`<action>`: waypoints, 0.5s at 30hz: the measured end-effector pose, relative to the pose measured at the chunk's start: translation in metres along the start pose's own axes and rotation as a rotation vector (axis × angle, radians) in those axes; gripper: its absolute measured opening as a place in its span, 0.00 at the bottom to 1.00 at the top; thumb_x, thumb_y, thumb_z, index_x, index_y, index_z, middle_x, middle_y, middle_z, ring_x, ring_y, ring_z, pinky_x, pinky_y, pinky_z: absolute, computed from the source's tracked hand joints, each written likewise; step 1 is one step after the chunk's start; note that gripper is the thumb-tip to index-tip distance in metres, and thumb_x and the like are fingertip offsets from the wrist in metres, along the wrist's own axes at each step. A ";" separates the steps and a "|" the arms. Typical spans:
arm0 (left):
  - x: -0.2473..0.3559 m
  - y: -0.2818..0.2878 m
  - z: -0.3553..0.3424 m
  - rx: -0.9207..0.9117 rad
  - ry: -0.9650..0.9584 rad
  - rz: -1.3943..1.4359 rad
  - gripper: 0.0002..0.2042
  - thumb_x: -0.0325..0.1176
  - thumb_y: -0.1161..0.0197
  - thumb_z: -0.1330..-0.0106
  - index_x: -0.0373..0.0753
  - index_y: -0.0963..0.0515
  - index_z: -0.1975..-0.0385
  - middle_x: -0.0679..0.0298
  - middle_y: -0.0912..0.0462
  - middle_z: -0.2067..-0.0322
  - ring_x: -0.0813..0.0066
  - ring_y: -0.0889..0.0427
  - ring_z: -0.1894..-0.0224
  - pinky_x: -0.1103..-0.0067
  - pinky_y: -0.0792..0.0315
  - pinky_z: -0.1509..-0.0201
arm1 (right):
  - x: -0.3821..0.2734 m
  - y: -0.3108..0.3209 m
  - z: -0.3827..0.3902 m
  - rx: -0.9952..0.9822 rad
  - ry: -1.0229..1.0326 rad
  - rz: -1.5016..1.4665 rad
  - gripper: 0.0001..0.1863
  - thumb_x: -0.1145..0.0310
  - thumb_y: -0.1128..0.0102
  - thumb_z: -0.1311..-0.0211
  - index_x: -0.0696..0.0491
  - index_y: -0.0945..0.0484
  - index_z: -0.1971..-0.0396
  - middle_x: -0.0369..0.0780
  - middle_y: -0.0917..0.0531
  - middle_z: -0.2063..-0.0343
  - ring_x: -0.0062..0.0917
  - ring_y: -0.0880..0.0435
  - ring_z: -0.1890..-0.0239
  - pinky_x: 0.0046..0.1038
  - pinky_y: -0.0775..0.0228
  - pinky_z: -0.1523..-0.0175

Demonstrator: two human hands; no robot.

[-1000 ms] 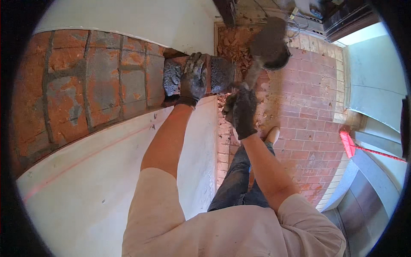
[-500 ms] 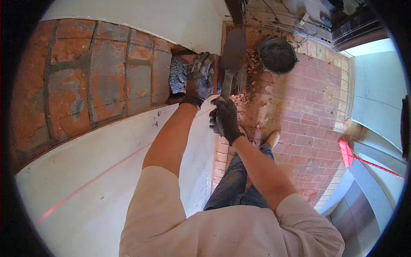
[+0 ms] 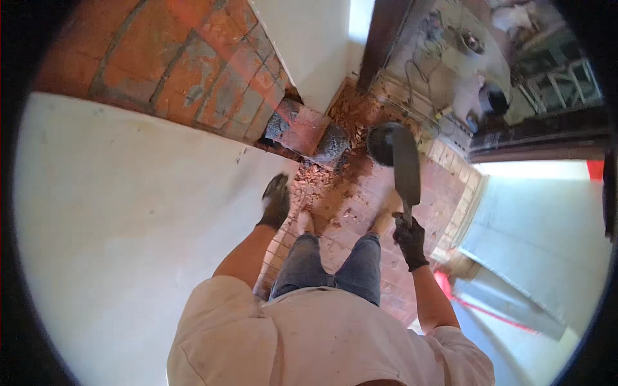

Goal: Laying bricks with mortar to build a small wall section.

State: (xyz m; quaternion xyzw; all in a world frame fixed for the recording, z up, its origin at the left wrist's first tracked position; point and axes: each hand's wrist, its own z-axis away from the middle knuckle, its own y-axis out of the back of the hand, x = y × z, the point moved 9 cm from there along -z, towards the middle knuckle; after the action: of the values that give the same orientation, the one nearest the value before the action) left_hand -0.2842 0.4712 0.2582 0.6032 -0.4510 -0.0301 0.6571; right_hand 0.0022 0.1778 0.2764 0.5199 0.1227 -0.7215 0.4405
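In my right hand [image 3: 411, 241], in a dark glove, is a mason's trowel [image 3: 407, 164] with a long, flat dark blade. The fingers wrap round its handle. Its blade covers part of a round black bucket [image 3: 380, 145] on the floor. My left hand [image 3: 277, 201], also gloved, hangs beside the white wall face with nothing visible in it, its fingers stretched out. Beyond it, a red brick [image 3: 304, 132] sits at the end of a brick course [image 3: 212, 77], with wet grey mortar [image 3: 331, 143] on its outer end.
Broken brick bits [image 3: 312, 183] litter the floor by the wall end. Red paving [image 3: 370, 202] lies under my feet. A dark post [image 3: 386, 38] stands beyond the brick. To the right are pale boards [image 3: 515, 222] and a red-handled broom [image 3: 489, 309]. Cables [image 3: 421, 74] trail at the far side.
My left hand has come off the brick and back toward me. My right hand has swung right with the trowel, from the brick's end to the bucket. The view has turned.
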 end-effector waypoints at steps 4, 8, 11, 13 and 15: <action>-0.091 -0.029 0.149 -0.194 0.580 0.005 0.16 0.33 0.54 0.33 0.32 0.26 0.53 0.48 0.23 0.52 0.55 0.26 0.46 0.67 0.35 0.39 | -0.021 0.067 -0.067 -0.159 0.160 0.545 0.14 0.60 0.44 0.38 0.54 0.21 0.60 0.38 0.21 0.79 0.23 0.23 0.80 0.27 0.30 0.75; -0.112 -0.049 0.325 -0.170 1.408 0.332 0.17 0.36 0.56 0.33 0.36 0.25 0.51 0.53 0.23 0.51 0.58 0.25 0.47 0.66 0.32 0.44 | -0.136 0.042 -0.120 -0.319 0.985 1.024 0.13 0.59 0.44 0.40 0.50 0.22 0.61 0.42 0.17 0.66 0.37 0.18 0.71 0.38 0.26 0.68; -0.039 -0.078 0.386 -0.823 0.650 -0.805 0.18 0.34 0.54 0.35 0.39 0.29 0.46 0.61 0.24 0.48 0.68 0.25 0.48 0.70 0.29 0.49 | -0.191 -0.005 -0.198 -0.508 0.919 1.007 0.14 0.57 0.42 0.42 0.49 0.21 0.61 0.47 0.18 0.73 0.44 0.19 0.72 0.42 0.27 0.68; -0.007 -0.103 0.390 -0.905 0.718 -0.709 0.18 0.33 0.52 0.36 0.39 0.30 0.46 0.62 0.23 0.51 0.70 0.22 0.52 0.71 0.27 0.56 | -0.247 -0.042 -0.220 -0.569 1.169 1.004 0.15 0.53 0.45 0.41 0.50 0.22 0.69 0.47 0.19 0.72 0.45 0.20 0.72 0.43 0.29 0.66; 0.045 -0.125 0.482 -0.867 0.815 -0.673 0.17 0.33 0.52 0.37 0.39 0.29 0.48 0.61 0.20 0.55 0.69 0.20 0.55 0.71 0.26 0.59 | -0.260 -0.112 -0.261 -0.720 1.139 1.068 0.16 0.51 0.46 0.41 0.50 0.23 0.71 0.47 0.20 0.72 0.45 0.20 0.70 0.43 0.29 0.66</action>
State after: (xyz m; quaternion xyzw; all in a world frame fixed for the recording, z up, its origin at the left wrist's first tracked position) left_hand -0.4974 0.0420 0.1159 0.3562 0.0974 -0.1811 0.9115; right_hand 0.1032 0.5407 0.3560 0.6192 0.2854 0.0365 0.7306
